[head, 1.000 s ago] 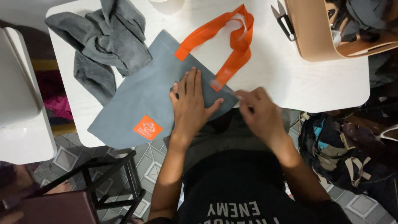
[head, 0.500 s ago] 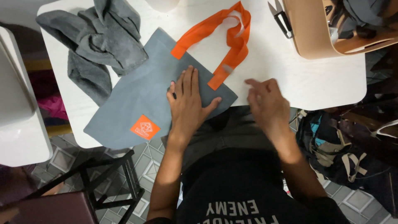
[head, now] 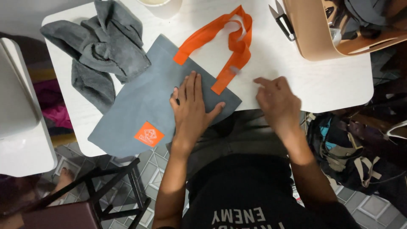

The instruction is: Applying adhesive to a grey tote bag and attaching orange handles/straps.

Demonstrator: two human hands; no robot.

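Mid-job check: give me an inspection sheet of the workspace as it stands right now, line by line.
Surface: white table, rounded corners.
Job's things: grey tote bag lying flat, its lower corner over the table's near edge; orange handles spread toward the far side; orange square patch on it.
Clutter: crumpled grey cloth left of the bag; tan basket at the far right; black-handled snips beside it.
Grippers: left hand pressed flat on the bag; right hand open over bare table, holding nothing.
Cables: nothing seen.
Surroundings: tiled floor, dark stool, bags on the floor at right.
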